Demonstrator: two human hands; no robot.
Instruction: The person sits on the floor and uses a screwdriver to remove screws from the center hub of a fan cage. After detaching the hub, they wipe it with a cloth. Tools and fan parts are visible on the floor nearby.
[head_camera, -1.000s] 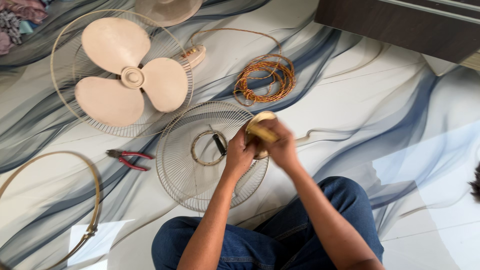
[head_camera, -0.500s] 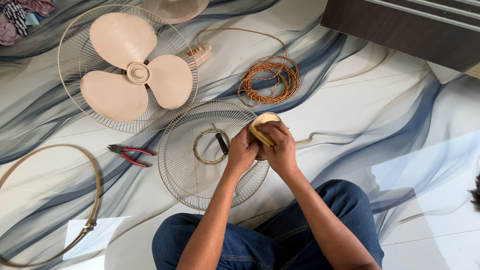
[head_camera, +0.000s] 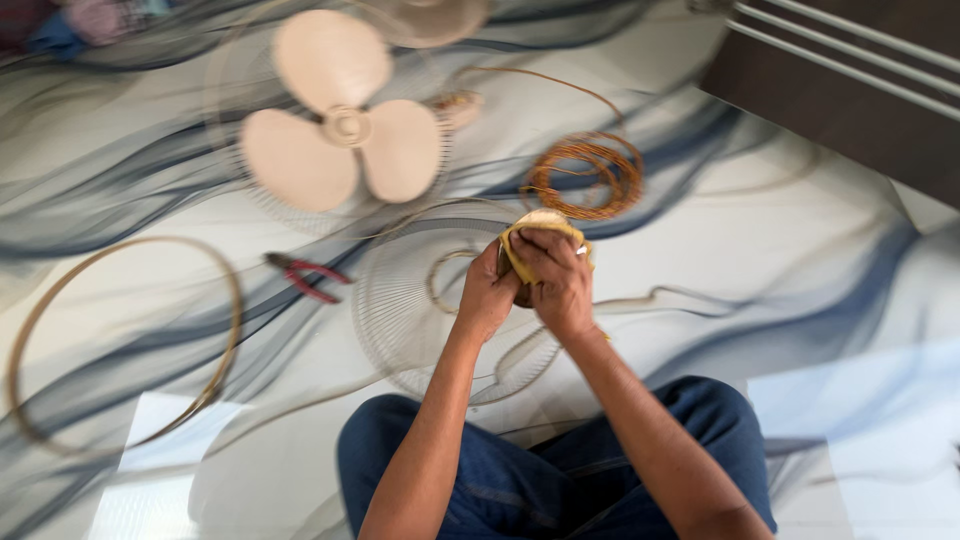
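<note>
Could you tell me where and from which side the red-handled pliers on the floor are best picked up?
Probably by the two red handles, coming straight down from above. The pliers lie flat on the marbled floor, apart from the wire fan guard, with handles pointing toward the guard. The frame is blurred, so finer detail is unclear.

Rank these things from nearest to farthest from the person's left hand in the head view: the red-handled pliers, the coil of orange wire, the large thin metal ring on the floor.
From the left hand:
1. Coil of orange wire, up and to the right, beyond the hands.
2. Red-handled pliers, to the left on the floor.
3. Large thin metal ring, far left, beyond the pliers.
</note>
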